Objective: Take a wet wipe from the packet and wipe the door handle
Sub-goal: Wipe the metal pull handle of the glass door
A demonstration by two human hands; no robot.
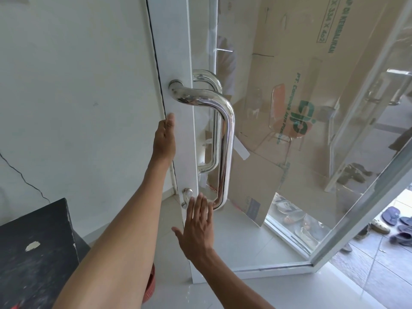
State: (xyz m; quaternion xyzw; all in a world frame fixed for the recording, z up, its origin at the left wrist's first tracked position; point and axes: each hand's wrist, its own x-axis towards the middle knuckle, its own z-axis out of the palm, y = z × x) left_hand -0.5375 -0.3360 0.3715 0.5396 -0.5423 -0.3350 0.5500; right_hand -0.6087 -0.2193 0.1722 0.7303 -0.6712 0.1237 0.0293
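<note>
A polished steel pull handle [226, 139] runs down the white frame of a glass door [178, 52]. My left hand [165, 139] reaches up to the door's edge, with the thumb on the frame's face and the other fingers hidden round the edge. My right hand [198, 228] is spread with straight fingers just below the handle's lower bend, fingertips close to it. Neither hand holds anything. No wipe or packet is in view.
A small lock knob [186, 194] sits on the frame below the handle. Cardboard [289, 85] leans behind the glass. A black box [33, 253] stands at lower left beside a cracked white wall. Sandals and shoes [396, 224] lie outside at right.
</note>
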